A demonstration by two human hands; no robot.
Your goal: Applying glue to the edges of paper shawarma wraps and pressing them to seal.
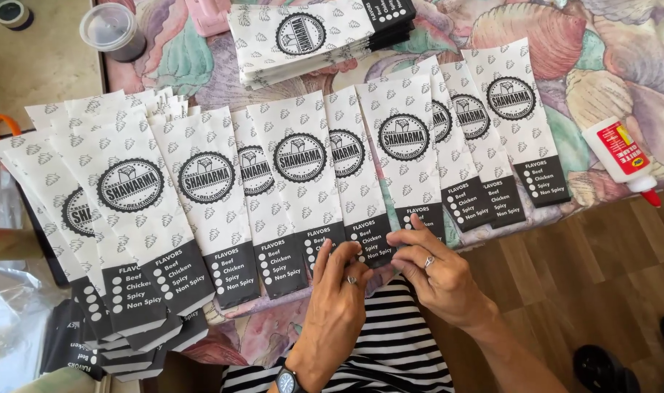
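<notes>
Now the left hand point(337, 280) and right hand point(431, 268) pinch the dark bottom edge of a paper bag point(366, 191) at lower centre, fingers narrow, on the floral counter point(608, 80). Overlapped bags fan left; a stack point(310, 36) lies up top, a glue bottle point(623, 159) at right, a lidded cup point(113, 30) upper left.

Left hand point(337, 291): one ring on a finger, silver-toned. A wristwatch point(289, 380) sits on the left wrist — dark round case, dark strap, pale marks around the bezel.

Right hand point(435, 271): one ring on a finger, silver-toned with a small raised top. Both forearms are bare — no sleeves in view.

Torso: a garment point(390, 342) in black and white horizontal stripes.
</notes>
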